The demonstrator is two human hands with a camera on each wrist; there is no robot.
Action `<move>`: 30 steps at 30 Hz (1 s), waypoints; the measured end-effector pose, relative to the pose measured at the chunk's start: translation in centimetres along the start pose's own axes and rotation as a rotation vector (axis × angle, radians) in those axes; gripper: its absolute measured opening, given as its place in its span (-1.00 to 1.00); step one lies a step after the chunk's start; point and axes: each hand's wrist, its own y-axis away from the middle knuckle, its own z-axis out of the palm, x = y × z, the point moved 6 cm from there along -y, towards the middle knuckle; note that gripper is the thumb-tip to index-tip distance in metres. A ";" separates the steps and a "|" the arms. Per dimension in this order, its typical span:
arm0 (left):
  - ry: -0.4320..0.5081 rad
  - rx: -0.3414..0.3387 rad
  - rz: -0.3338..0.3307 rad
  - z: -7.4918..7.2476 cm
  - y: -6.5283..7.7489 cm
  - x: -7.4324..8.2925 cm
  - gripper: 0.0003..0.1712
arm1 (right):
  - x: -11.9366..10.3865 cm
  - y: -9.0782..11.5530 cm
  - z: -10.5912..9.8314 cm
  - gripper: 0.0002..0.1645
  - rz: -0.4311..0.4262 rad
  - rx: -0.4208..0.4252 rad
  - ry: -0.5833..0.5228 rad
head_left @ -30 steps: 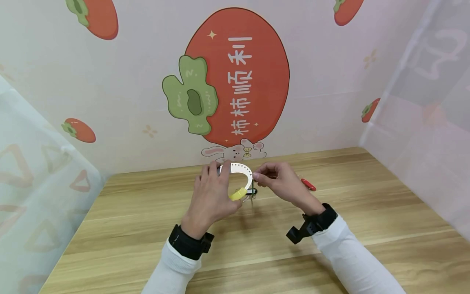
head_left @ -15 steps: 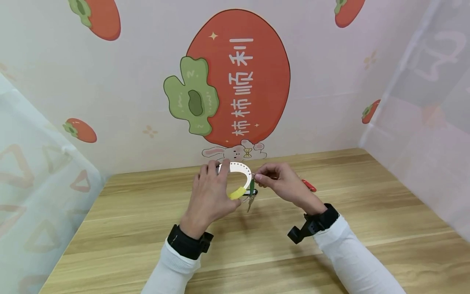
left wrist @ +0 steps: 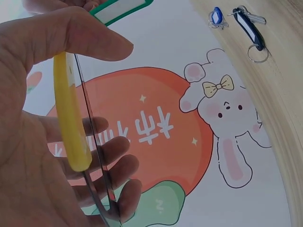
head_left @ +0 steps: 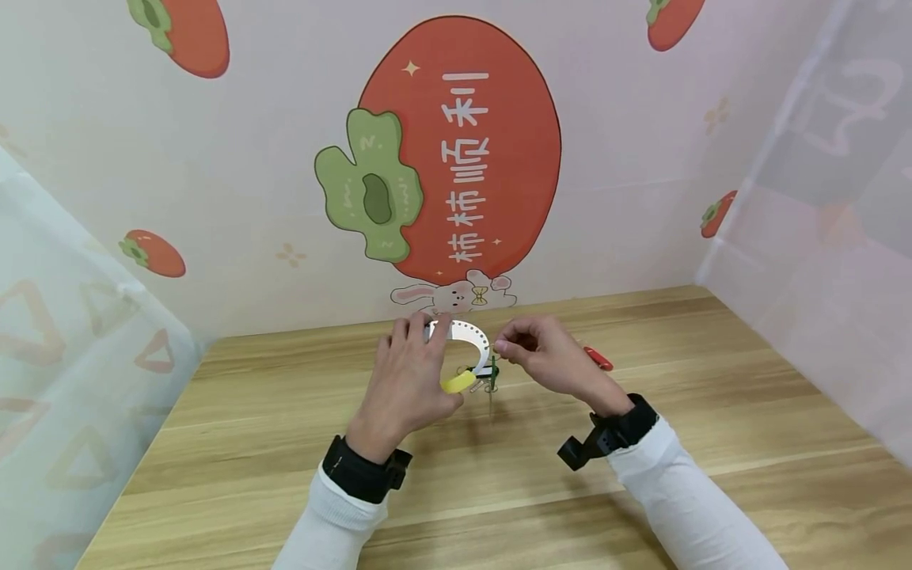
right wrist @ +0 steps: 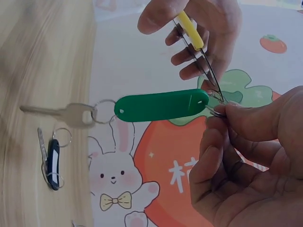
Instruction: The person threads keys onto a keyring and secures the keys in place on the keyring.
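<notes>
My left hand (head_left: 409,380) grips a flat white ring plate (head_left: 472,332) with small holes along its edge and a yellow sleeve (head_left: 458,383) at its lower part. Seen edge-on in the left wrist view, the yellow sleeve (left wrist: 72,118) lies in the palm below the thumb. Close to the plate's right edge, my right hand (head_left: 545,355) pinches a small metal hook between thumb and forefinger. From that hook hangs a green key tag (right wrist: 161,105), with a key (right wrist: 78,115) on a ring at its other end. The plate's far left part is hidden behind my left fingers.
On the wooden table (head_left: 285,443) lie a black key tag (right wrist: 54,163) with a key and a blue tag (left wrist: 217,15). A slim red thing (head_left: 598,359) lies right of my right hand. A printed backdrop (head_left: 606,142) stands behind the table.
The green key tag has swung and turned, showing its flat face half a second ago and its narrow side now. The ring plate has dipped and tilted slightly. Both hands keep their grips.
</notes>
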 end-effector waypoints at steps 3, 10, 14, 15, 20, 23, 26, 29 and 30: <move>0.009 0.005 0.001 0.0 0.0 0.0 0.09 | 0.0 0.0 0.0 -0.83 -0.005 -0.007 0.014; 0.011 0.007 0.004 0.1 0.0 0.2 0.11 | -0.2 0.1 -0.1 -0.92 -0.009 -0.019 0.052; 0.014 0.002 0.004 0.2 0.0 0.3 0.11 | -0.1 0.0 0.0 -0.95 -0.015 -0.018 0.049; 0.015 0.003 0.002 0.3 0.0 0.3 0.11 | -0.1 0.0 0.0 -0.95 -0.014 -0.017 0.047; 0.037 0.008 -0.016 0.2 0.0 0.2 0.09 | -0.1 -0.1 0.0 -0.91 -0.006 -0.013 0.026; 0.063 0.009 -0.037 0.1 -0.1 0.1 0.09 | 0.0 -0.1 0.1 -0.84 0.008 -0.024 -0.012; 0.088 0.008 -0.062 0.1 -0.1 -0.1 0.10 | 0.1 -0.1 0.1 -0.80 0.022 -0.042 -0.063; 0.104 0.008 -0.079 0.1 0.0 -0.2 0.09 | 0.2 -0.1 0.1 -0.79 0.029 -0.056 -0.098; 0.111 0.009 -0.085 0.1 0.0 -0.3 0.09 | 0.3 -0.1 0.2 -0.80 0.030 -0.059 -0.103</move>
